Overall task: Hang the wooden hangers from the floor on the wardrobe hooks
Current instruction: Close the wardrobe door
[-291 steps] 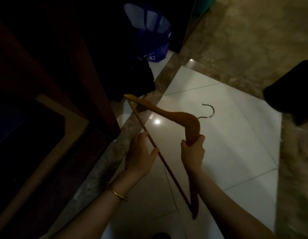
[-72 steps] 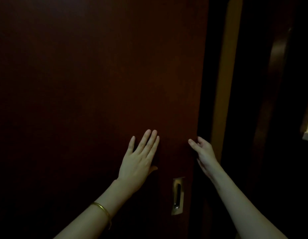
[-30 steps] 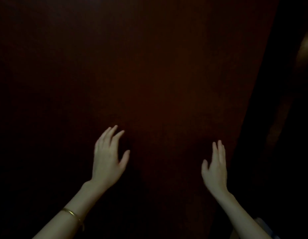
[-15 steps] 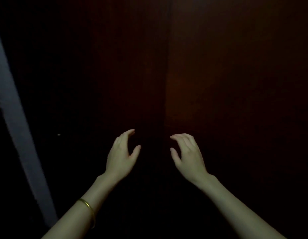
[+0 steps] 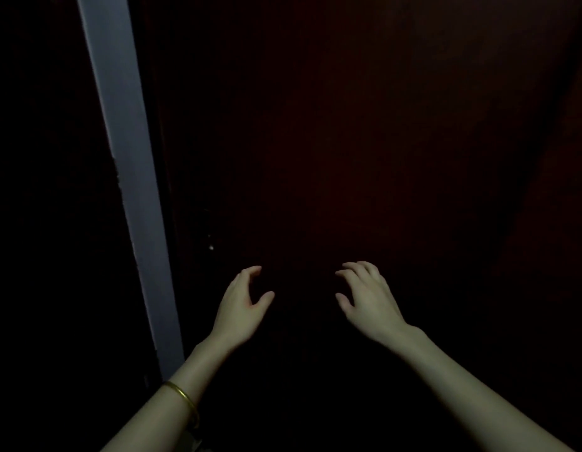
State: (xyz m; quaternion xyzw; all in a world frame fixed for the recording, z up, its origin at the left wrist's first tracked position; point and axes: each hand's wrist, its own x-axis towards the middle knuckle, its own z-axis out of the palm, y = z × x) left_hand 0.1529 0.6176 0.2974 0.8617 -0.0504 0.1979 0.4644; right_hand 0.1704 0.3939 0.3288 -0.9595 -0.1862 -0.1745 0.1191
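The wardrobe door (image 5: 364,141) has slid across since a moment ago, and a pale strip (image 5: 126,177) now shows left of the fingers. Left hand (image 5: 242,305) and right hand (image 5: 368,296) hover loosely curled, holding nothing. No hanger is visible, so its axis cannot be told; likely it hangs inside.

dim home bedroom: dark wooden wardrobe door (image 5: 364,158)
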